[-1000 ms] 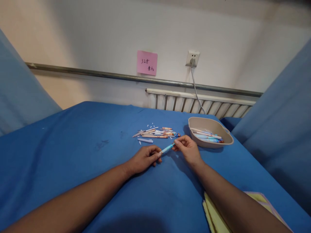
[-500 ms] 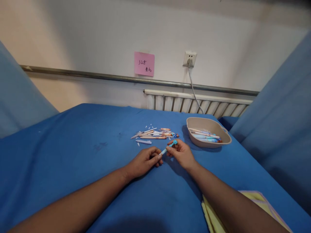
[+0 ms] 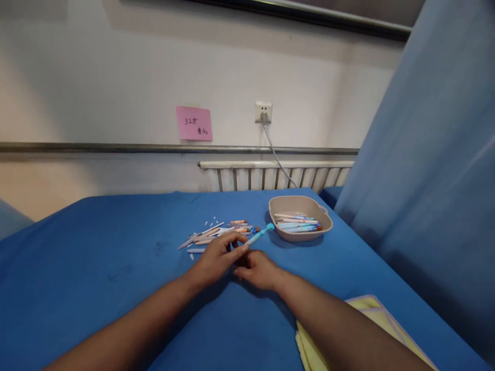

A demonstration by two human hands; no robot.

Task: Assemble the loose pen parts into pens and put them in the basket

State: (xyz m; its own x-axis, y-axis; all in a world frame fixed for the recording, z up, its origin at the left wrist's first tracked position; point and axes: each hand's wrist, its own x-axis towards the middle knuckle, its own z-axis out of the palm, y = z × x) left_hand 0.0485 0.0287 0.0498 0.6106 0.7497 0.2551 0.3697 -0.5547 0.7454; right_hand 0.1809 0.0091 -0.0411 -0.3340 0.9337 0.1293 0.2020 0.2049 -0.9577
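Pen (image 3: 256, 237) in light blue is pinched near its lower end by the left hand (image 3: 219, 254) over the blue cloth (image 3: 88, 268), probably to leave its upper end free, while the right hand (image 3: 260, 271) curls just beside, too hidden to tell whether it grips anything.

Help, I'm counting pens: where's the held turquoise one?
In the head view, the turquoise pen is near centre, in the left hand, left of the beige bin.

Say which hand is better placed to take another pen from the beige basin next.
Probably the right hand: it lies nearer the beige basin, on its side. The left hand is farther away and grips the light-blue pen. What the right one holds, if anything, is hidden.
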